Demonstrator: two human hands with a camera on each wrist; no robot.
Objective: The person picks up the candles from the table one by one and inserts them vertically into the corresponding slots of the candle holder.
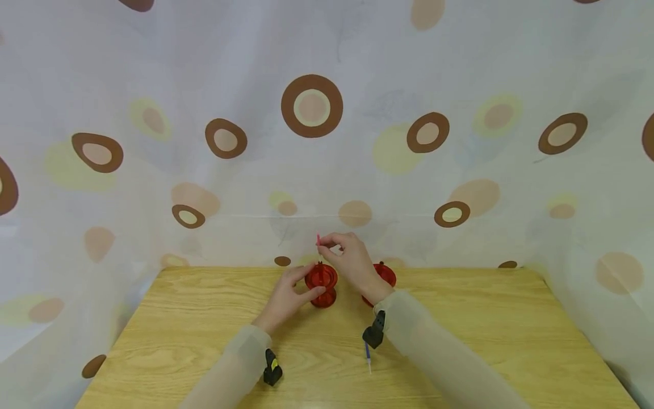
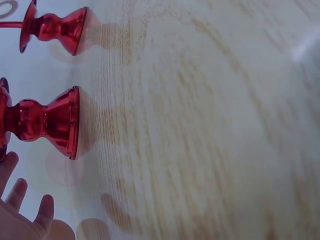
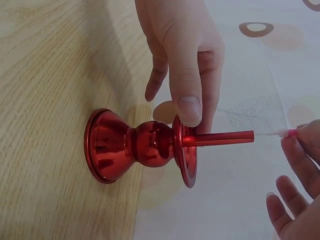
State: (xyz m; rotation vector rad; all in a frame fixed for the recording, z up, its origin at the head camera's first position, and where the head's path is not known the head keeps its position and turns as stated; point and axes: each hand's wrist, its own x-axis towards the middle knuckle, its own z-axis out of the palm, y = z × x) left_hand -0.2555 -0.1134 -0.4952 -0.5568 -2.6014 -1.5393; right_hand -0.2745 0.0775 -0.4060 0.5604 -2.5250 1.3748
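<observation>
A shiny red candle holder (image 1: pixel 324 299) stands upright near the table's back edge, a slim red tube (image 3: pixel 225 138) rising from its dish. My left hand (image 1: pixel 284 296) holds the dish rim, thumb on the near side and fingers round the left. Above the tube, my right hand (image 1: pixel 353 262) pinches a thin pink stick (image 1: pixel 318 238) between thumb and forefinger. The stick's narrow white end points down at the tube's mouth in the right wrist view. A second red candle holder (image 1: pixel 386 275) stands to the right, partly hidden behind my right wrist.
On the wooden table (image 1: pixel 490 324), a thin blue stick (image 1: pixel 368 351) with a white end lies nearer me, below the right wrist strap. A patterned cloth (image 1: pixel 327 165) hangs directly behind the table's back edge and along both sides.
</observation>
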